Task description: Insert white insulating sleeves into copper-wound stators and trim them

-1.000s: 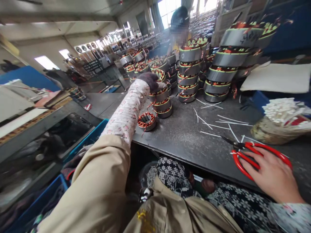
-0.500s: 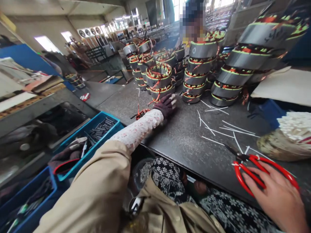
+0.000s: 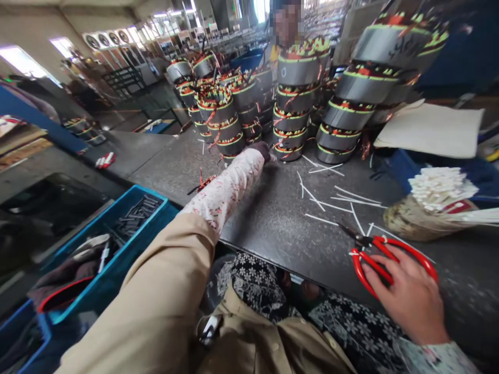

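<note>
My left hand [image 3: 265,151], in a dark glove with bare fingertips, reaches across the black table. It is beside the foot of the middle stack of wound motor stators [image 3: 290,136]. The forearm, in a floral sleeve, hides most of its fingers, so I cannot make out whether they grip anything. My right hand [image 3: 409,293] is bare and wrapped around the red handles of a pair of scissors [image 3: 366,241]. Their dark blades lie low over the table and point forward left. Thin white strips [image 3: 325,220] lie scattered just beyond the tips.
More stator stacks stand at the left [image 3: 230,127] and right [image 3: 339,136]. A bag of white sticks [image 3: 421,218] sits at the right, near a pale board [image 3: 432,130]. Left of the table, a teal bin [image 3: 128,259] holds dark pieces and a glove. Another person is behind the stacks.
My left hand has moved right and forward, towards the middle stack. The view has turned right. My right hand keeps hold of the scissors in about the same place on the table.
</note>
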`<state>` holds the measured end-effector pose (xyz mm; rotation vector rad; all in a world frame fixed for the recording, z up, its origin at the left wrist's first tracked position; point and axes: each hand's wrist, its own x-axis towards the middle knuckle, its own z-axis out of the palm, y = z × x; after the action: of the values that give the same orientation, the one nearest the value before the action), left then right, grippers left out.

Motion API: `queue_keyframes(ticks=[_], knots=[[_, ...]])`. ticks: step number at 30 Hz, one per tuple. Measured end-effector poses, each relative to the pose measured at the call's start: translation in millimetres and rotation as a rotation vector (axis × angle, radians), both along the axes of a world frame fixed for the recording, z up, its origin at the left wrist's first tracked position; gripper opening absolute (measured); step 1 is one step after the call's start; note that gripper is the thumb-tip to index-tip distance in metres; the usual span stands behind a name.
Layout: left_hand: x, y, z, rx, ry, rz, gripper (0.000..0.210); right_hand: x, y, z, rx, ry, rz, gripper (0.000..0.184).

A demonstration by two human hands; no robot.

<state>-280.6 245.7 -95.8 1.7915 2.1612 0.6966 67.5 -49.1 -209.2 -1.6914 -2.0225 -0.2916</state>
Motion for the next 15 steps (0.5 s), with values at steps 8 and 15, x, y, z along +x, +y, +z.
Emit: queue_keyframes(ticks=[8, 15], knots=[[43.6, 13.9, -11.2, -0.065, 0.009, 0.002, 0.055, -1.7, 1.4, -3.3, 0.046, -0.009, 0.009, 0.044], [30.6, 19.5, 0.3, -0.074, 0.079, -0.044, 0.035, -1.4, -0.4, -3.6, 0.009, -0.011, -0.015, 0.038]])
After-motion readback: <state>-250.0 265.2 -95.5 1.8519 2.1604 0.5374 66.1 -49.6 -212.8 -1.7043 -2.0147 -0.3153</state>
